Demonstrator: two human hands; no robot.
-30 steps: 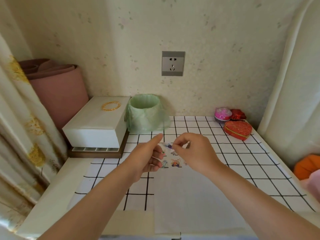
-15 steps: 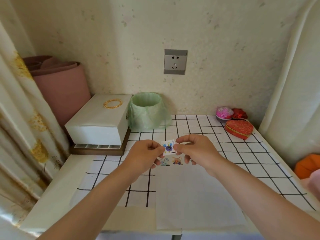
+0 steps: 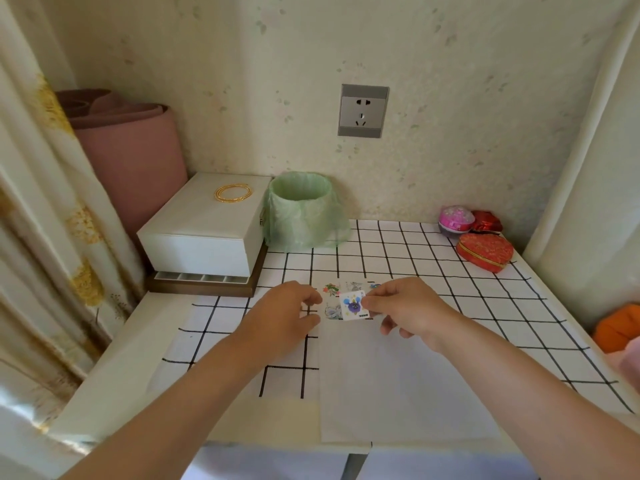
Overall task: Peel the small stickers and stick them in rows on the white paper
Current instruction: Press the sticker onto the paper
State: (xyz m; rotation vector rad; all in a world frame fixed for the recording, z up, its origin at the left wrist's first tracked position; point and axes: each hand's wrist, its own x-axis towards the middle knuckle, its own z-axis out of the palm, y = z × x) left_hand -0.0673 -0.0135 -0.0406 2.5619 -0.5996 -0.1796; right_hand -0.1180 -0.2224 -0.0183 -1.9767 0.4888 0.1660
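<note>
Between the fingers [image 3: 372, 303] of your right hand [image 3: 405, 310], clamped on its 3 o'clock edge, is the small sticker [image 3: 353, 306]. Your left hand [image 3: 291, 317] curls alongside, hold unclear. Lay it level with the placed stickers [image 3: 332, 311] at the white paper's [image 3: 398, 375] 12 o'clock edge.

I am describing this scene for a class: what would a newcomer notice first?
The right hand pinches a small blue-flower sticker over the far edge of the white paper, mid-picture. Farther back stands a green-lined bin; a red heart-shaped box lies at the far right.
</note>
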